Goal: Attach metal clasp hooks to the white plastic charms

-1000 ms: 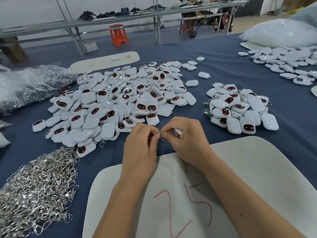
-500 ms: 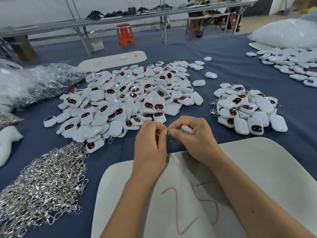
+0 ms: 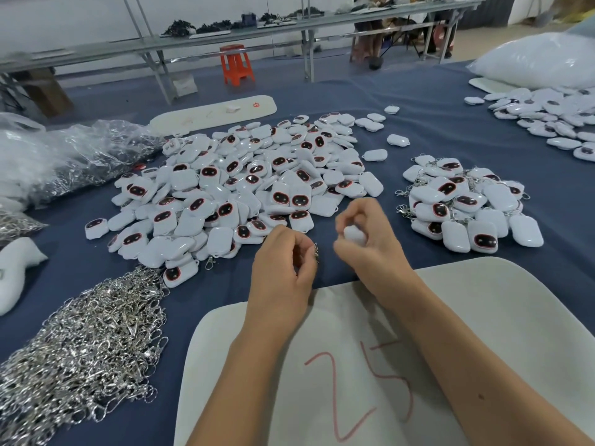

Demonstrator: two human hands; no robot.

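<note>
- The left hand (image 3: 283,268) pinches a metal clasp (image 3: 316,252) in curled fingers.
- The right hand (image 3: 370,239), blurred, grips a white charm (image 3: 354,235).
- Loose charms (image 3: 238,188) lie heaped beyond; clasps (image 3: 83,342) near left; finished charms (image 3: 467,207) right.
- A white board (image 3: 499,317) lies under the forearms on the table (image 3: 418,123).

Charms in big pile (image 3: 244,188): white plastic, smooth, glossy; dark face panels w/ red rim look shinier than the shells. Finished pile (image 3: 467,204): same plastic w/ bright metal clasps attached. Loose clasp hooks (image 3: 83,342): silvery metal, polished, lots of glints. Clasp (image 3: 316,251) pinched in left hand (image 3: 283,272): same shiny metal. Charm (image 3: 354,235) in right hand (image 3: 370,239): white plastic, blurred, finish unclear. Table cover (image 3: 434,130): dark blue cloth, matt, faint creases. White board (image 3: 483,317): matt, smooth, red marker on it. Bag at left (image 3: 80,156): clear film, crinkled, glossy. Stool (image 3: 236,64): orange plastic.
</note>
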